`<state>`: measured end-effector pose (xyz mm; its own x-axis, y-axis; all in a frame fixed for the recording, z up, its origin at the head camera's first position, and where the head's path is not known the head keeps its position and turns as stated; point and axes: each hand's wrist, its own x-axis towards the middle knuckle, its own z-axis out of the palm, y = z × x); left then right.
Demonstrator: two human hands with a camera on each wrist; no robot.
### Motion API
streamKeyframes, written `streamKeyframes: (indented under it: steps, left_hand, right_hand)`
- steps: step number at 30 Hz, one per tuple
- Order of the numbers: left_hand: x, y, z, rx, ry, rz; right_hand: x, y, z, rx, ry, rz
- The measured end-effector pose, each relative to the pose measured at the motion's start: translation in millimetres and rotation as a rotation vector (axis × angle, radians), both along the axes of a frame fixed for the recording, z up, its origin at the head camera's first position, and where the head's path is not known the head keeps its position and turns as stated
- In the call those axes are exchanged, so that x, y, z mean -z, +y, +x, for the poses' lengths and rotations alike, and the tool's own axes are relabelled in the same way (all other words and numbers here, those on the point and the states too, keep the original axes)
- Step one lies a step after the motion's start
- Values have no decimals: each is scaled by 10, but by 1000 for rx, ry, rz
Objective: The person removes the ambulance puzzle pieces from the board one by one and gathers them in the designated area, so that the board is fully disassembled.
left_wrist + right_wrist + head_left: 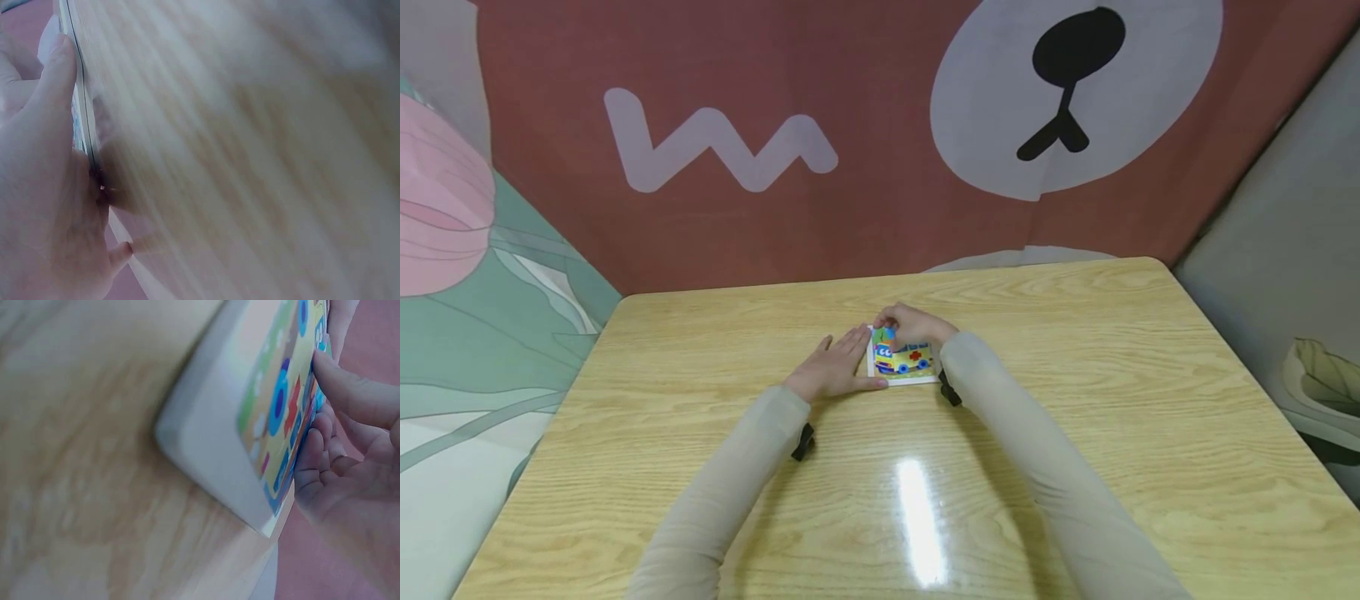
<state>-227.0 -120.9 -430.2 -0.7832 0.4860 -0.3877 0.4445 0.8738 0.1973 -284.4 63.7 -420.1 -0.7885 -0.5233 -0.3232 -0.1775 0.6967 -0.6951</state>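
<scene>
A small white-bordered picture puzzle (913, 381) with a yellow ambulance lies on the table. My left hand (835, 367) lies at its left side, fingers extended along that edge and thumb at the near left corner. In the left wrist view the left thumb (59, 69) runs along the board's edge. Over the upper part of the picture, my right hand (917, 325) has curled fingers and pinches a green-and-blue puzzle piece (883, 336) at the upper left. The right thumb (350, 394) comes down close over the picture, and the fingers partly hide the piece.
The light wood table (1112, 400) extends around the puzzle, with a bright light reflection near the front. A brown cloth with a cartoon face (880, 225) hangs behind the far edge. A pale object (1326, 379) stands beyond the right edge.
</scene>
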Motion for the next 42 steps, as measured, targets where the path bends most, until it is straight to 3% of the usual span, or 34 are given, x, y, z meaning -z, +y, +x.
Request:
streamKeyframes:
  steps: [6,15,32,42]
  left_hand:
    - [-24,1,17,2,6,10]
    - [-37,6,11,-17,-18,12]
    - [-18,23,1,-6,1,-1]
    - [2,27,-8,-3,1,-4]
  right_hand:
    - [14,10,14,-12,42,13]
    - [17,26,16,-13,30,-27]
    - [14,58,20,-49,75,-56]
    - [-7,100,35,14,-32,-169]
